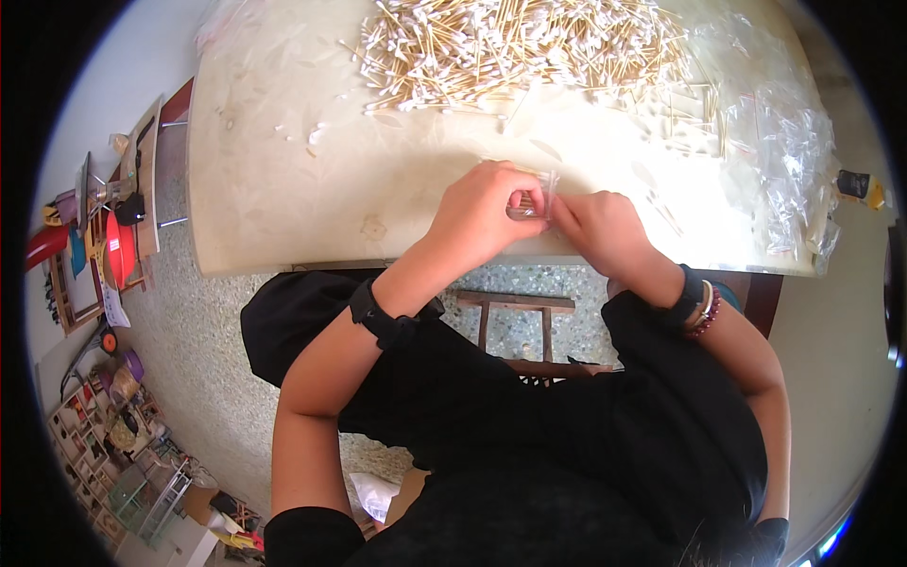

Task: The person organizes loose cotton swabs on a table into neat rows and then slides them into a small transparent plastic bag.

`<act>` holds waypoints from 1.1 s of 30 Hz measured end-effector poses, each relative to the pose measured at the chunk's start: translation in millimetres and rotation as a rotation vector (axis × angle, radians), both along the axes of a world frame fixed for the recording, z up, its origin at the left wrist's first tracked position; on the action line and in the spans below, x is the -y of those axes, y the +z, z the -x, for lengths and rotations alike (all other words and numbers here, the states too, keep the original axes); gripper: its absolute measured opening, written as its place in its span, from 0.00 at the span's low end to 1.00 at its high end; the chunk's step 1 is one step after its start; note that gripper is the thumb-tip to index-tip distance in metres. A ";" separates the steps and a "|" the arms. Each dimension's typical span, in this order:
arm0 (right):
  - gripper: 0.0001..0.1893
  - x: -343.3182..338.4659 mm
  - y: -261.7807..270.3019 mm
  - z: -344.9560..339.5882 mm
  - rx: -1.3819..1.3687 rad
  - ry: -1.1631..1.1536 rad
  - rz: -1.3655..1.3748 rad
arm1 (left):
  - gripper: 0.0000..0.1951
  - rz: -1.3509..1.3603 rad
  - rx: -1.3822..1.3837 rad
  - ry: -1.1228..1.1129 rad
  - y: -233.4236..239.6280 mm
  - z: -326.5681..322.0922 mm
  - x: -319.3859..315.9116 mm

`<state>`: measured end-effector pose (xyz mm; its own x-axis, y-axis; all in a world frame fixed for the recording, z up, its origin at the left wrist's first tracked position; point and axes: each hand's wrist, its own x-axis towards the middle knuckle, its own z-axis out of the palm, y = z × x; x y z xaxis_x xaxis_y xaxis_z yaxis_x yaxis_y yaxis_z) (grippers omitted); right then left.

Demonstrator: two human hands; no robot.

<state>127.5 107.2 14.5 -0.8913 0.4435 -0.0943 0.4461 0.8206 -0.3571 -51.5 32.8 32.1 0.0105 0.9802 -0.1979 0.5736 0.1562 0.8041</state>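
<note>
Near the front edge of the table, my left hand [489,205] grips a small clear plastic bag [550,186] with cotton swabs [523,205] inside it. My right hand [599,227] pinches the bag's right end, fingertips close to those of the left. The fingers partly hide the bag, so how far its mouth is closed is not visible. Beyond my hands lies a large heap of cotton swabs [510,49] with wooden sticks and white tips.
Clear plastic bags [786,163] are piled along the table's [305,205] right side. A few loose swabs [665,212] lie right of my hands, and bits of cotton [317,131] at left. A wooden stool [516,303] stands below the table edge.
</note>
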 end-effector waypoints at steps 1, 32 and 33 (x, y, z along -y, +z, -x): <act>0.16 -2.6 2.7 -2.2 0.000 -0.119 0.220 | 0.10 0.005 0.004 -0.013 0.1 1.4 -0.1; 0.20 -1.0 28.5 2.9 0.175 -0.187 0.470 | 0.15 0.158 0.253 -0.185 7.8 26.7 -3.8; 0.18 -4.2 32.5 1.2 0.115 -0.222 0.574 | 0.15 0.160 0.251 -0.181 9.5 27.7 -4.0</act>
<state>126.3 111.4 47.0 -0.7540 0.4670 -0.4620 0.6455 0.3960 -0.6531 -79.2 36.9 41.7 0.2497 0.9146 -0.3180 0.3909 0.2053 0.8973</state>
